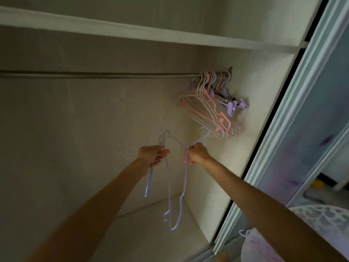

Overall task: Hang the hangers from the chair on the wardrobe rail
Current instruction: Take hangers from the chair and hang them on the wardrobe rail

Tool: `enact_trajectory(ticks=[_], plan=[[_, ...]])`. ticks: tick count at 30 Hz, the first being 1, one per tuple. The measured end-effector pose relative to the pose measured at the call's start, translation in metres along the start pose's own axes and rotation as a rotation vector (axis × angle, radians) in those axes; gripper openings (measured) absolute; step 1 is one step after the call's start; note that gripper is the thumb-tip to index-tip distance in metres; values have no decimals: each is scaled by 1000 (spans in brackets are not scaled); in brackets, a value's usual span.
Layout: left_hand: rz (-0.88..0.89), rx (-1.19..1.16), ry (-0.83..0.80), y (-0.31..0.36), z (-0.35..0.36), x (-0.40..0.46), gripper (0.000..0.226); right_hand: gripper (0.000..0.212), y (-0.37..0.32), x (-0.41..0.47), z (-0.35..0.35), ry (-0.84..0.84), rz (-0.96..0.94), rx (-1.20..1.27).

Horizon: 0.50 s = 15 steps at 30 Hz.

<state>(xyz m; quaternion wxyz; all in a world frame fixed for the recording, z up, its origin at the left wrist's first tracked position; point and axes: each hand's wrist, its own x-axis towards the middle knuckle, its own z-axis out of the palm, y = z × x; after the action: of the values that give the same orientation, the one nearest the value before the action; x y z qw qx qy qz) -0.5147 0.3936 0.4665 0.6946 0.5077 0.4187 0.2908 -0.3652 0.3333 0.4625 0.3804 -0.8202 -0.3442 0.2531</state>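
Two or more thin lilac wire hangers [171, 186] hung between the person's raised hands, below the wardrobe rail [94, 75] and well short of it; how many there were could not be counted, since the wires crossed and blurred. The left hand [154, 154] was closed around one near its hook, which stood up above the fingers, ready to go over the rail. The right hand [197, 153] pinched another wire near its neck, its hook pointing up and right. Holding them apart this way looked like an effort to untangle them so that one could be hung alone.

Further out, a cluster of hung hangers [209, 106], pink, white and lilac, some with clips, crowded the rail's right end against the wardrobe side wall [245, 91]. The rest of the rail to the left ran bare, so free space was plentiful there. A shelf [132, 33] sat above the rail, limiting how high a hook could be lifted. To the right stood the sliding door [311, 110], and a patterned seat [324, 220], probably the chair, showed at the lower right.
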Motion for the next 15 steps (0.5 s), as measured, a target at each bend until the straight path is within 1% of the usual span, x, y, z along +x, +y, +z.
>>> enact_trajectory(ticks=[2, 5, 8, 12, 15], plan=[[21, -25, 41, 13, -16, 9, 23, 32, -2, 5, -8, 31, -18, -38], [46, -32, 72, 26, -32, 24, 27, 27, -7, 18, -21, 105, -109, -185], [42, -29, 115, 35, -38, 35, 22, 21, -20, 37, -35, 157, -184, -249], [76, -33, 144, 52, -31, 46, 32, 20, -54, 62, -57, 215, -289, -308], [120, -54, 151, 69, -25, 54, 34, 23, -93, 70, -70, 260, -363, -351]])
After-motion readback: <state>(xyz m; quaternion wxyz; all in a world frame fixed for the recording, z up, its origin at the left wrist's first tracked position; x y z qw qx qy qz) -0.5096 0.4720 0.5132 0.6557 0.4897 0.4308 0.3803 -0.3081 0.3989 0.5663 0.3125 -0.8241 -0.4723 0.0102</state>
